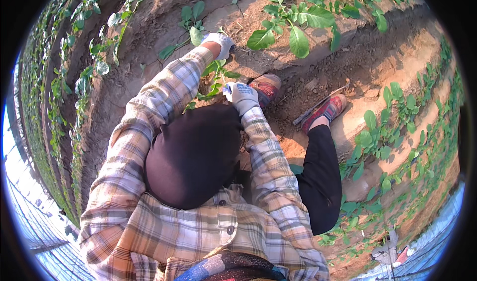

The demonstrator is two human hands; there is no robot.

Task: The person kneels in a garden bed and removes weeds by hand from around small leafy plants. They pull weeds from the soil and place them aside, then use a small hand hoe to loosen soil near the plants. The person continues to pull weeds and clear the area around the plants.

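Observation:
My left hand (220, 45), in a white knit glove with a dark blue palm side, reaches low over the soil bed. Its fingers are turned away, so what they touch is hidden. A small broad-leaved plant (196, 35) grows just beyond it. Nearer to me, my right hand (243, 97) wears a similar glove printed with writing. Its thumb and fingers are closed at the pale stem of a leafy green plant (215, 89). That plant's leaves spread between my two hands, partly covered by my left sleeve and my knee.
A larger leafy plant (294, 20) grows on the bed ahead. My shoes (266, 89) stand in the furrow, beside a dry stick (320, 104). Crop rows (376, 135) run along the right, and more rows (89, 76) along the left. Another person (387, 249) is low at the far right.

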